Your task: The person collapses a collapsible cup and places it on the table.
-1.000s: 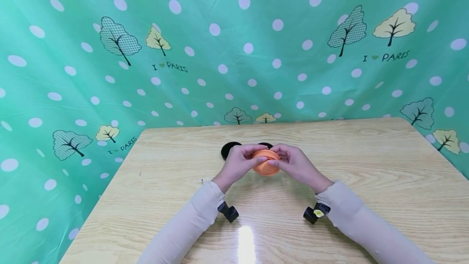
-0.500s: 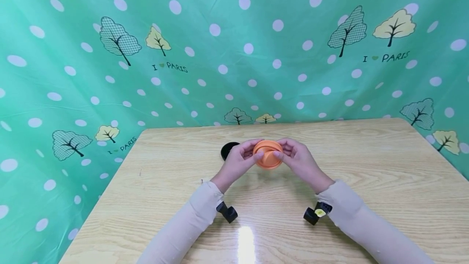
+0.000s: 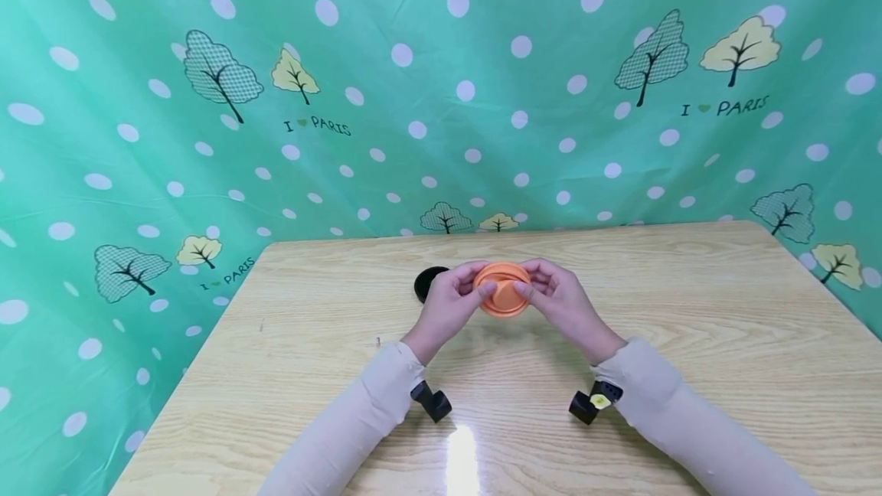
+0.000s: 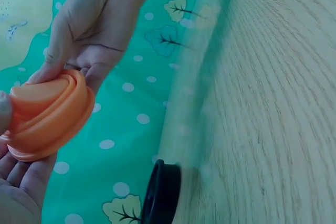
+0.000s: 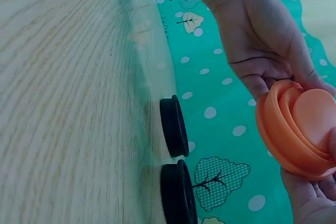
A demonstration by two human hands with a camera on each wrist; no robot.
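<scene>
An orange collapsible silicone cup (image 3: 504,305), folded into a thick disc with nested rings, is held up above the table between both hands. On its left side the left hand (image 3: 448,306) grips the rim, thumb on the front face and fingers behind. The right hand (image 3: 566,309) holds the opposite side in the same way. Both thumbs press near the cup's middle, which looks uneven in the left wrist view, where the cup (image 4: 55,119) appears side-on. Beyond the hands, a black round rimmed piece (image 3: 429,282) lies on the table.
The right wrist view shows two black round pieces (image 5: 173,127) side by side on the wooden table (image 3: 331,404). In the head view the hands hide one of them. A green dotted curtain (image 3: 413,159) hangs behind the table's far edge.
The cup has tilted up so its round face turns toward the head camera, and its folded rings look flatter. Both hands have shifted slightly upward and keep their hold. The last half second shows little movement.
</scene>
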